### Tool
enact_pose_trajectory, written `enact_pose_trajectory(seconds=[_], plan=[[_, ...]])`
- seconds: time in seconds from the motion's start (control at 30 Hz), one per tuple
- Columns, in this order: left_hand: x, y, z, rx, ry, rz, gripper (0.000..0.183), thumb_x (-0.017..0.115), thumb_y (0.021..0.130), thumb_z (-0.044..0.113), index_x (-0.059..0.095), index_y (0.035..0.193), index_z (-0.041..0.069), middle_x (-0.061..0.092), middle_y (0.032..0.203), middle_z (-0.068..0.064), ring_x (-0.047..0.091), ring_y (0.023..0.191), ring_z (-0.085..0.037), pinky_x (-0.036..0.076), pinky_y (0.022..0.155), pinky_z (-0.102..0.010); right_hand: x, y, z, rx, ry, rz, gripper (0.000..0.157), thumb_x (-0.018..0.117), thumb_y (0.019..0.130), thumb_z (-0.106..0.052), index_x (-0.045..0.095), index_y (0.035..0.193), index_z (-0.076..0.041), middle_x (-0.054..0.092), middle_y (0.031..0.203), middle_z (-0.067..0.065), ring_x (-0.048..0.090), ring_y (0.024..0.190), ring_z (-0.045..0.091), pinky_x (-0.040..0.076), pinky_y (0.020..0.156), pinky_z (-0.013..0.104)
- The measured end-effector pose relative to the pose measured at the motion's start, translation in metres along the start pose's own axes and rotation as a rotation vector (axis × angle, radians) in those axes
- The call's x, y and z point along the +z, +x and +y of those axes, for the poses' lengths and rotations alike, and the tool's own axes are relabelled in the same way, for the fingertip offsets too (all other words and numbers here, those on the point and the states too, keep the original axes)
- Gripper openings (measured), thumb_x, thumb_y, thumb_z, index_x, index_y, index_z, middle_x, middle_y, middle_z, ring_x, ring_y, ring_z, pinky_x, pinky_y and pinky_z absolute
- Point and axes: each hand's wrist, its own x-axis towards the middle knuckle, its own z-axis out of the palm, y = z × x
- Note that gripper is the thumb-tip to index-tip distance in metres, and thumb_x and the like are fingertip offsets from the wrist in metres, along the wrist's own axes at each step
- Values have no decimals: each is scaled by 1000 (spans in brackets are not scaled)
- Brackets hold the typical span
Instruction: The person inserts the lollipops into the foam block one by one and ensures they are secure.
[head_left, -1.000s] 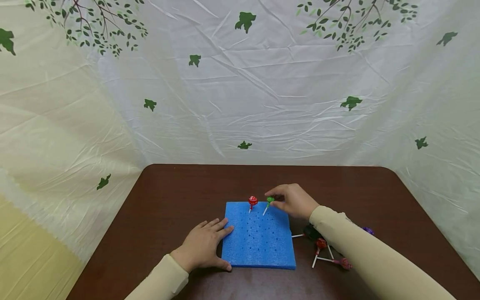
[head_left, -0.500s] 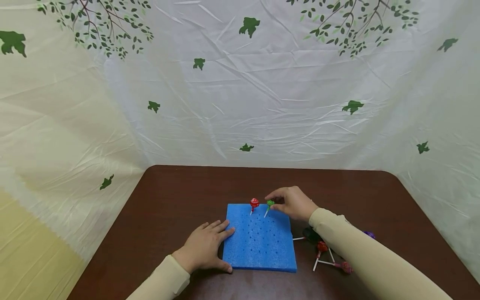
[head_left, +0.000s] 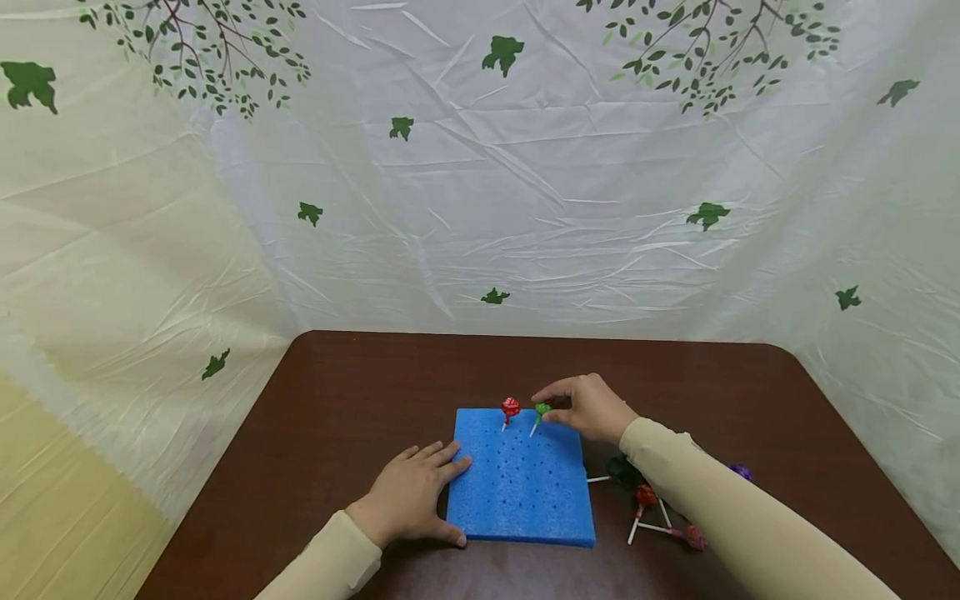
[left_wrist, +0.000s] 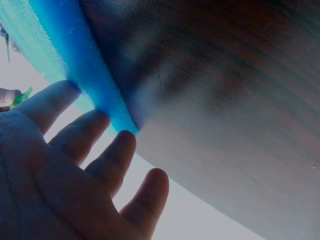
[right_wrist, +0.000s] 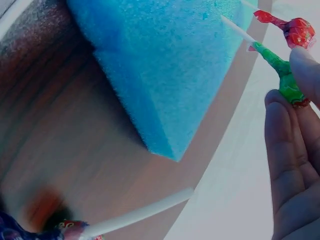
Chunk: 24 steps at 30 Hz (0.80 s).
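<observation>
My right hand [head_left: 588, 407] pinches the wrapped head of a green lollipop [head_left: 542, 409] between thumb and fingers, over the far right part of a blue foam board [head_left: 525, 508]. In the right wrist view, the green lollipop [right_wrist: 287, 80] tilts, its white stick meeting the board's surface. A red lollipop [head_left: 511, 407] stands in the board just to its left, stick down. My left hand [head_left: 411, 492] lies with fingers spread along the board's left side. Up close in the left wrist view, straight fingertips touch the foam's edge [left_wrist: 95, 65].
Rows of small holes dot the board. Right of it, loose lollipops lie on the brown table [head_left: 360, 383]: a red one [head_left: 646, 495], a pink one [head_left: 693, 536], a dark one [head_left: 622, 471] and a purple one [head_left: 741, 472]. My right sleeve [head_left: 720, 500] passes over them.
The head view has shifted slightly, so everything sits a little lower and further right. Both hands keep their places on the board and the green lollipop.
</observation>
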Motion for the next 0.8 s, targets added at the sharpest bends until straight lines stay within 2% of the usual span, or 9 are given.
enact_pose_trajectory(seconds=[0.23,0.8], plan=[[1,1,-1,3,7,3,102,71,69,78,47,151,21,39,156,-6,38,141,-29,34,110,-52,0,1,-2,-39,-42,9,28,82,84,-13,78,112,-12,73,109,2,69,100,22,58,81,38],[1,0,0,7,-11,10,102,72,69,77,48,151,20,39,156,-7,38,141,-29,34,110,-53,4,4,-3,-29,-53,9,28,82,83,-12,78,111,-12,74,107,2,69,99,22,58,82,38]])
